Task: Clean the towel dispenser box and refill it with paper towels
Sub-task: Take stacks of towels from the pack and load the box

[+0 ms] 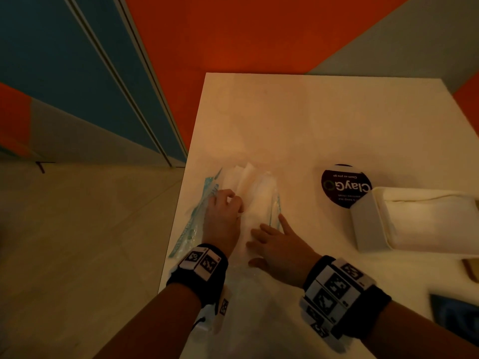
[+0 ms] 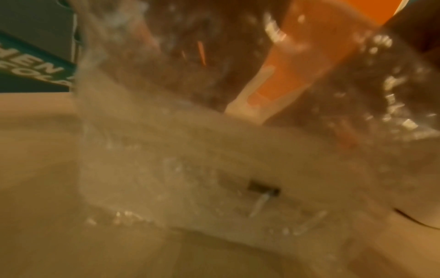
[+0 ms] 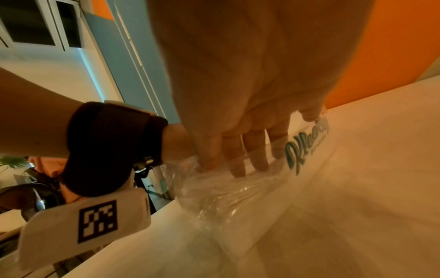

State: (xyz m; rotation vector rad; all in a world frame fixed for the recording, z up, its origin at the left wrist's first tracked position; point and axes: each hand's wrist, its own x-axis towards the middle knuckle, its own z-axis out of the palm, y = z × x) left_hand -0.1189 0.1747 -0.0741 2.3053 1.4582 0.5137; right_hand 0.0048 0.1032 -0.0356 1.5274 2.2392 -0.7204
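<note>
Towels [image 1: 255, 200] half out of wrap [image 1: 193, 226] on table [image 1: 311, 120], between the hands | left hand [image 1: 223, 216] curled, pinching folds; right hand [image 1: 277, 250] flat, fingers straight, pressing wrap | box [image 1: 368, 224] well right of grip | soft, light, tearable; wrap slippery: take the stack's sides.

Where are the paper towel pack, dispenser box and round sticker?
paper towel pack [image 1: 255, 200]: head view, white towels in the wrapper.
dispenser box [image 1: 369, 226]: head view, left end wall.
round sticker [image 1: 337, 186]: head view, dark face.
</note>
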